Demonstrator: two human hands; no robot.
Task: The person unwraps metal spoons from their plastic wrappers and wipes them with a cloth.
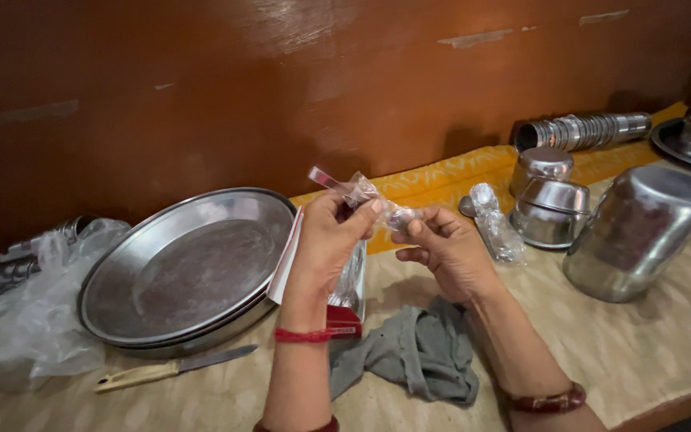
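We note silver steel trays (pixel 193 264), a grey cloth (pixel 417 352), a red box (pixel 344 320), yellow patterned fabric (pixel 449 180), a cream knife handle (pixel 133 376), a red wrist thread (pixel 304 335), a brown wall (pixel 201 80)

A steel tray (pixel 189 268) leans near a knife (pixel 173 369), grey cloth (pixel 417 352) and overturned pot (pixel 641 232).

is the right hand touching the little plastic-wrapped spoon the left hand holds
Touching. The head view shows the right hand pinching the clear wrapper of the spoon, with the left hand gripping it alongside.
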